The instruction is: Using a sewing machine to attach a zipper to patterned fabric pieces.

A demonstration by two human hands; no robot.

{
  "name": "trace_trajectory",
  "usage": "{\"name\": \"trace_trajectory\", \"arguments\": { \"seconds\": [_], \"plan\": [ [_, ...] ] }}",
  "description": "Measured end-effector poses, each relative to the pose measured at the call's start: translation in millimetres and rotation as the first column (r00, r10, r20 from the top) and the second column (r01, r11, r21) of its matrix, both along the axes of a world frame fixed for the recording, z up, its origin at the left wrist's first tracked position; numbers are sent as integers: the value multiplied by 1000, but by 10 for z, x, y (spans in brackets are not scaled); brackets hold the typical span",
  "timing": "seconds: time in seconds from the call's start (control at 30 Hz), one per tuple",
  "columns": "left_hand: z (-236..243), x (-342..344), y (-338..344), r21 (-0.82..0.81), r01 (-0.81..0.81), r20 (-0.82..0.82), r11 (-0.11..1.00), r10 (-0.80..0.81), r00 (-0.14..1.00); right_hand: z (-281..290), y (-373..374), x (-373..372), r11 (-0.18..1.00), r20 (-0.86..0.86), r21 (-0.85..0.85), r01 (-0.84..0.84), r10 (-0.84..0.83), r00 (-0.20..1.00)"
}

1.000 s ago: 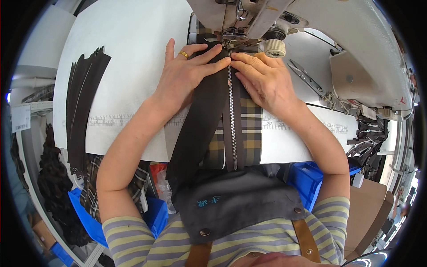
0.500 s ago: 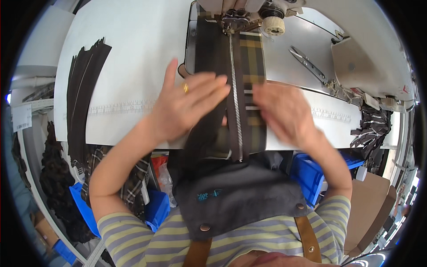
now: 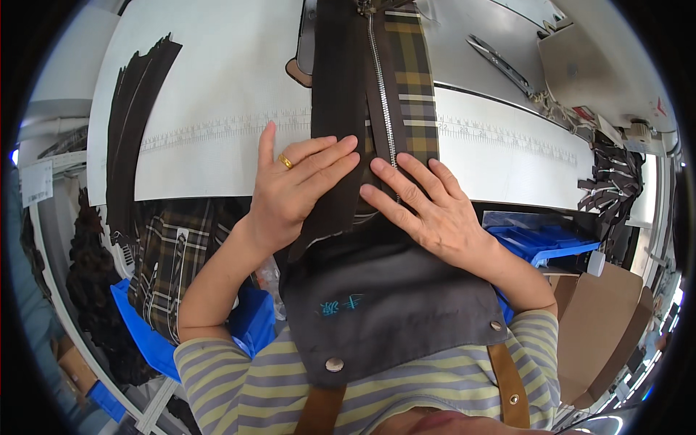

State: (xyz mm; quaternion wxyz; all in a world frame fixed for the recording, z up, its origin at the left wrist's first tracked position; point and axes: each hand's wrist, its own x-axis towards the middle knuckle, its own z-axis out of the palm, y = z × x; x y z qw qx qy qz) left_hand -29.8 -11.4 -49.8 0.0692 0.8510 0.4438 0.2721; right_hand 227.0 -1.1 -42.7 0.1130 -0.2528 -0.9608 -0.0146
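Note:
A dark zipper with silver metal teeth [image 3: 382,87] runs lengthwise from the sewing machine's foot [image 3: 365,7] toward me. It lies over an olive, black and white plaid fabric [image 3: 415,72], beside a plain dark strip of cloth [image 3: 336,87]. My left hand [image 3: 301,177], a gold ring on one finger, rests with fingers stretched out on the dark strip. Spread flat, my right hand [image 3: 435,210] covers the near part of the zipper and touches the plaid fabric's edge. The zipper's near end is partly hidden under it.
More dark zippers [image 3: 138,109] lie at the table's left. Scissors [image 3: 499,61] rest on the machine bed at right. Short zipper pieces [image 3: 612,177] hang at the right edge. Printed ruler marks [image 3: 217,129] cross the white table. Plaid pieces [image 3: 174,246] hang over a blue bin [image 3: 145,333].
My right hand has come left and nearer me, now flat on the zipper. My left hand has drawn slightly nearer me. The view has shifted, so the machine sits higher in it.

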Motion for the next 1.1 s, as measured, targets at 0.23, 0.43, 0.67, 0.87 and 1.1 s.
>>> {"name": "trace_trajectory", "arguments": {
  "seconds": [0.23, 0.43, 0.67, 0.87, 1.1],
  "plan": [
    [-90, -24, -15, 15, -11, 25, 1000, 11, 1000, -153, 78, -21, 997, -397, -57, -47, 21, 918],
    [45, 31, 31, 92, 1, 27, 996, -3, 1000, 42, 221, -50, 995, -361, -95, -32, -5, 932],
    [861, -110, 381, 37, -143, 358, 989, 120, 926, 921, 897, 70, 890, -740, -452, 62, -412, 531],
    [1049, -155, 480, -98, -175, 484, 980, 201, 852, 739, 515, 162, 866, -691, -500, 16, -411, 594],
    [515, 7, 71, 5, 38, -54, 999, -37, 998, -207, 34, 6, 998, -447, -66, -11, -20, 894]
  ]
}}
